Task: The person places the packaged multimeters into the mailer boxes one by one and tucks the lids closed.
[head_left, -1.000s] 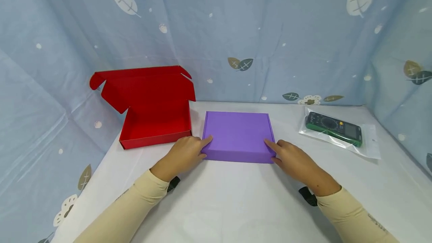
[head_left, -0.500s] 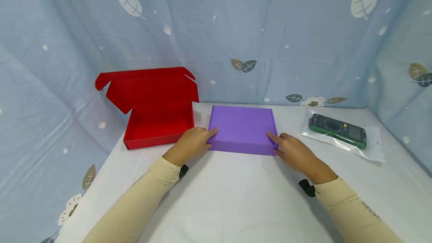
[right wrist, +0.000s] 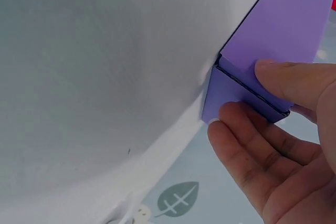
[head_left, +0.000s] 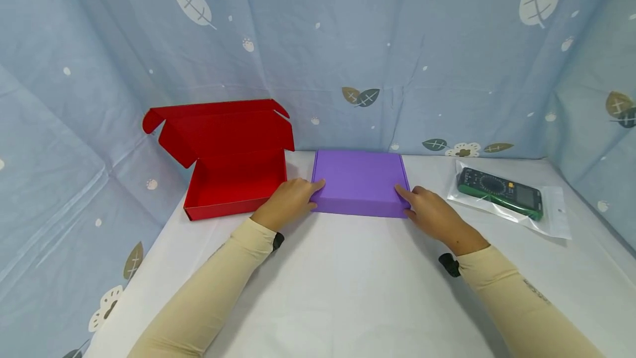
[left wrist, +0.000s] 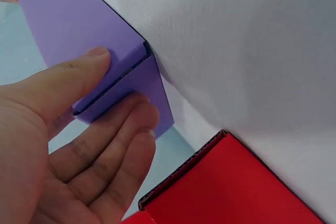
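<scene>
A closed purple cardboard box lies flat on the white table, front face toward me. My left hand grips its front left corner. In the left wrist view, that thumb presses the front face of the purple box while curled fingers lie at its side. At the front right corner, my right hand holds the box in the same manner. The right wrist view has the thumb on the front of the purple box and the fingers against its side. The index fingertips rest along the top edges.
Left of the purple box stands a red cardboard box, its lid raised. At right lies a green and black multimeter in a clear plastic bag. A blue patterned curtain hangs behind and around the white table.
Both hands have slid the purple box away from me, toward the curtain. The head view has shifted slightly. The red box and the multimeter stay where they were.
</scene>
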Demonstrator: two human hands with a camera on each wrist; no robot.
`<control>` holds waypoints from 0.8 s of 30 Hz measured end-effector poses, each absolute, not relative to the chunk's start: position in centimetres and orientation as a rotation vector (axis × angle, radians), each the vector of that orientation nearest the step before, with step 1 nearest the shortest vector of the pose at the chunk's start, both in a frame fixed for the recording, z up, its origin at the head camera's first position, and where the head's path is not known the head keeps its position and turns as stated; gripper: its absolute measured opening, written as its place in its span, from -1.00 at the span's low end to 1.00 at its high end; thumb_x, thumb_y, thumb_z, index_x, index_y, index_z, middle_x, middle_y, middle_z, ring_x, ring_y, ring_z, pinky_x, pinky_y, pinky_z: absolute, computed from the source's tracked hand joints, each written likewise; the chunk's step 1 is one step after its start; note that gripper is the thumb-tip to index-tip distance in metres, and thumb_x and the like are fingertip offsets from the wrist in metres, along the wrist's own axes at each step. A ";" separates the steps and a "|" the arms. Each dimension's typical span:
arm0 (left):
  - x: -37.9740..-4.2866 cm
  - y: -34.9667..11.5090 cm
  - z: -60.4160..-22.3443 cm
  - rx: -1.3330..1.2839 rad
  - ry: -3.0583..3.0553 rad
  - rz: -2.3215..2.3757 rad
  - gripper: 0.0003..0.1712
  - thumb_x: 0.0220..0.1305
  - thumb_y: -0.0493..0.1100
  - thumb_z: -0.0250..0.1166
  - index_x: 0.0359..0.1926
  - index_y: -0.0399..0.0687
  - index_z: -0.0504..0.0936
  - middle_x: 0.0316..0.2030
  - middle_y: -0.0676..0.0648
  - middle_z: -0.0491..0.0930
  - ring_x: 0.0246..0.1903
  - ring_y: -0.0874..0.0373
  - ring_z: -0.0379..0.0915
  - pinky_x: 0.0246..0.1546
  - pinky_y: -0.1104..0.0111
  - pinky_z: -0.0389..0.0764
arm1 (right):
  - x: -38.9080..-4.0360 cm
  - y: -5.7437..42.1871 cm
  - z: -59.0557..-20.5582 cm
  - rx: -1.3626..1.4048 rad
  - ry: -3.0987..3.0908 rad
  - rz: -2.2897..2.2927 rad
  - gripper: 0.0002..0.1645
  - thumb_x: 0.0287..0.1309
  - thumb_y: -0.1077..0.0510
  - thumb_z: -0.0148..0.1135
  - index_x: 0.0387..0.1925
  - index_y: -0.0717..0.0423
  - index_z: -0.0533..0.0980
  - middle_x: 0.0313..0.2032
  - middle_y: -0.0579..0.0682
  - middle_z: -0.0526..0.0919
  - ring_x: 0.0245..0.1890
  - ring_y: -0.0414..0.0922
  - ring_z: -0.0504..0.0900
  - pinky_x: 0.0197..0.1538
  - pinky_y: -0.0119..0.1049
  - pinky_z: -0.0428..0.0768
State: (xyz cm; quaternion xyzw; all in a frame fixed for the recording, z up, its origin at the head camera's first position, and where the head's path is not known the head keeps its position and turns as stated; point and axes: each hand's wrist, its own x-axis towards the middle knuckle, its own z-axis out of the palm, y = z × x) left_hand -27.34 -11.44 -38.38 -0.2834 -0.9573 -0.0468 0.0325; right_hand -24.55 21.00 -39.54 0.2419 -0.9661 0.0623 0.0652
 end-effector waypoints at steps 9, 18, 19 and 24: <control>-28.8 -11.0 -38.3 -0.846 -2.988 -0.107 -0.31 0.23 -0.16 0.43 0.38 -0.03 0.46 -0.08 -0.18 0.72 -0.10 -0.04 0.65 -0.03 0.21 0.65 | -25.8 20.8 -39.6 0.694 -2.937 0.158 -0.26 0.14 0.35 0.36 0.35 0.37 0.36 -0.13 0.42 0.61 -0.22 0.16 0.70 -0.15 -0.05 0.70; -30.2 -10.8 -38.7 -0.860 -2.960 -0.096 -0.34 0.23 -0.17 0.44 0.34 -0.08 0.49 -0.08 -0.18 0.72 -0.09 -0.05 0.66 0.00 0.21 0.65 | -26.9 20.7 -39.7 0.656 -2.958 0.119 -0.24 0.19 0.32 0.34 0.40 0.32 0.31 -0.07 0.44 0.60 -0.13 0.24 0.70 -0.07 0.00 0.70; -30.3 -10.8 -38.7 -0.859 -2.956 -0.105 -0.35 0.23 -0.18 0.44 0.34 -0.09 0.49 -0.07 -0.18 0.72 -0.09 -0.04 0.67 0.00 0.21 0.65 | -27.0 20.6 -39.7 0.652 -2.958 0.116 -0.24 0.19 0.32 0.33 0.40 0.32 0.31 -0.07 0.44 0.60 -0.12 0.24 0.70 -0.06 0.01 0.70; -30.9 -10.7 -38.8 -0.822 -2.967 -0.136 -0.34 0.25 -0.20 0.41 0.36 -0.08 0.47 0.00 -0.17 0.70 -0.04 -0.03 0.66 0.05 0.22 0.65 | -27.7 20.6 -39.8 0.659 -2.942 0.098 -0.27 0.22 0.33 0.30 0.40 0.33 0.31 -0.08 0.45 0.61 -0.13 0.26 0.70 -0.06 0.02 0.69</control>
